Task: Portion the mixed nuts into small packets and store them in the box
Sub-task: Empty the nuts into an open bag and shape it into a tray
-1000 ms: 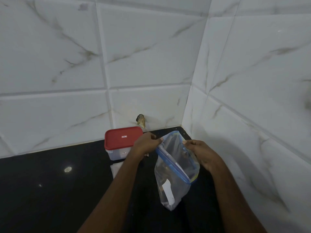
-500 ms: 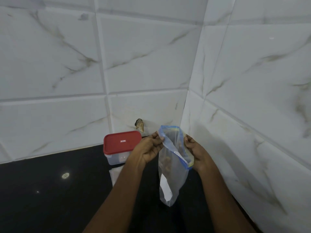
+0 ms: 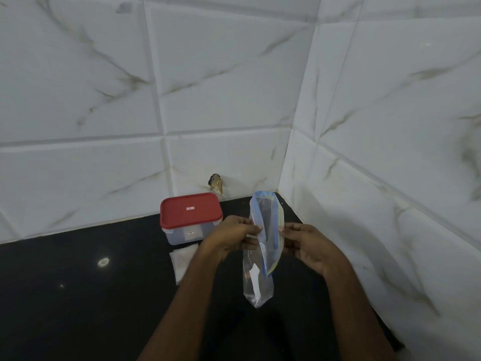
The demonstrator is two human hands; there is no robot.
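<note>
Meanwhile, both hands pinch a clear blue-rimmed plastic zip bag (image 3: 263,246) between them, left hand (image 3: 231,237) and right hand (image 3: 308,246) holding its mouth apart, right of the red-lidded plastic box (image 3: 191,217).

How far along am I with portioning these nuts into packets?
Early on. Nothing looks packed yet: the box sits closed under its red lid, with a pale packet lying flat in front of it. In hand: the left hand and right hand pinch the zip bag open. Left: filling packets, sealing them, boxing them.
</note>
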